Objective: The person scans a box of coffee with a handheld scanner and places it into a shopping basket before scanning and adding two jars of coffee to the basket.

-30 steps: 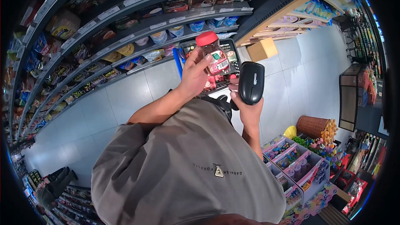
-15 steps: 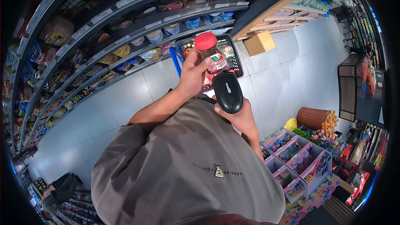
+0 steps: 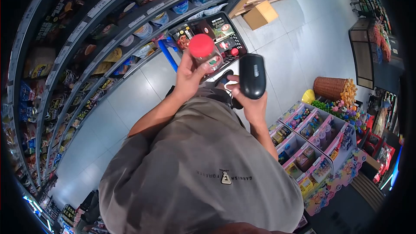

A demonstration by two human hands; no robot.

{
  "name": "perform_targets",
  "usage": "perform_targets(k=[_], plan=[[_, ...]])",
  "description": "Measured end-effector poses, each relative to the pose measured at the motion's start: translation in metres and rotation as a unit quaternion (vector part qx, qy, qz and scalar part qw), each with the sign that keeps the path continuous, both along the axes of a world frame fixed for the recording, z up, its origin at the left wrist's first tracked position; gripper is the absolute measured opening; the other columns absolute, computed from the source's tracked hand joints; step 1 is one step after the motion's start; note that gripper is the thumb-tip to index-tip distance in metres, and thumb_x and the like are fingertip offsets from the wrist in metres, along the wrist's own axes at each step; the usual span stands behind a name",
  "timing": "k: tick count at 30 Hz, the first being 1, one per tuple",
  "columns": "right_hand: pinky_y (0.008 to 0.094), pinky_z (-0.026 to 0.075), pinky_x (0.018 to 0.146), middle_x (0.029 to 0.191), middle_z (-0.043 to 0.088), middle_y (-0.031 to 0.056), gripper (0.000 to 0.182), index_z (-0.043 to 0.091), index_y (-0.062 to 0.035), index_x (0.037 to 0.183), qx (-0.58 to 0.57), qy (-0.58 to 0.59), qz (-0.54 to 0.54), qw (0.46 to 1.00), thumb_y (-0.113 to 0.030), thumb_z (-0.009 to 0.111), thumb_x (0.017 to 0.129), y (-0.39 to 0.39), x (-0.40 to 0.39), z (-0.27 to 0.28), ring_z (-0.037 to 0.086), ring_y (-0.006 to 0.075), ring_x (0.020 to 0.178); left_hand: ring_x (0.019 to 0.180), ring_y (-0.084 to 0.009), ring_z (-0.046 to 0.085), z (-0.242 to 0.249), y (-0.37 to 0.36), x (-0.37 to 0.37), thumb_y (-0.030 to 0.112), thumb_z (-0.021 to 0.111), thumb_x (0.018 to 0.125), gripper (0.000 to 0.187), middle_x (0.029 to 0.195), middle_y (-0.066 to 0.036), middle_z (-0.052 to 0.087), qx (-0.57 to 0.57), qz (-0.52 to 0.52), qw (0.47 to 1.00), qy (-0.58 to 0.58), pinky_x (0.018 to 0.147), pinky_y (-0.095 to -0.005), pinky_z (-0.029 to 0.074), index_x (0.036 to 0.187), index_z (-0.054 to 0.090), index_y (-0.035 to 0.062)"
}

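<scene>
My left hand (image 3: 189, 77) is closed around a clear jar (image 3: 202, 48) with a red lid and a printed label. The jar is held above a black basket (image 3: 239, 35) with a blue handle (image 3: 168, 59). In my right hand (image 3: 252, 105) is a black handheld barcode scanner (image 3: 252, 74), its rounded back towards me and its grip hidden by the fingers. Jar and scanner are apart. Inside the basket are dark coffee boxes (image 3: 220, 22) and another red-lidded jar (image 3: 234, 52), partly hidden.
Shelves of packaged goods (image 3: 91, 45) curve along the left. A cardboard box (image 3: 260, 15) stands on the tiled floor (image 3: 299, 45) beyond the basket. At the right are a partitioned display bin (image 3: 310, 141) and a wicker basket (image 3: 328, 87). My shoe shows below the scanner.
The jar has moved left and away from the scanner, and its label is turned more aside. The scanner has shifted right and up. More of the basket's contents shows as the view has shifted.
</scene>
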State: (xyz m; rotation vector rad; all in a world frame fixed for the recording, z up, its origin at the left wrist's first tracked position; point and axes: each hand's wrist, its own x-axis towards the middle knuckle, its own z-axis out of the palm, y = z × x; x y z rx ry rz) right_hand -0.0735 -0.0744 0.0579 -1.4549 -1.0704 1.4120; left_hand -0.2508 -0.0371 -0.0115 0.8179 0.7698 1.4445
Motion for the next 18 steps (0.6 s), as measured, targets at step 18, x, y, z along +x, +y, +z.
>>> perform_targets(k=[18], plan=[[0.0268, 0.048, 0.072, 0.089, 0.064, 0.004, 0.029, 0.062, 0.0001, 0.101, -0.11, -0.078, -0.037, 0.99, -0.018, 0.074, 0.082, 0.003, 0.054, -0.039, 0.058, 0.0109, 0.079, 0.12, -0.0245, 0.046, -0.009, -0.015, 0.029, 0.012, 0.054, 0.085, 0.039, 0.122, -0.009, 0.05, 0.358, -0.159, 0.759, 0.52, 0.107, -0.0488, 0.028, 0.123, 0.052, 0.0037]])
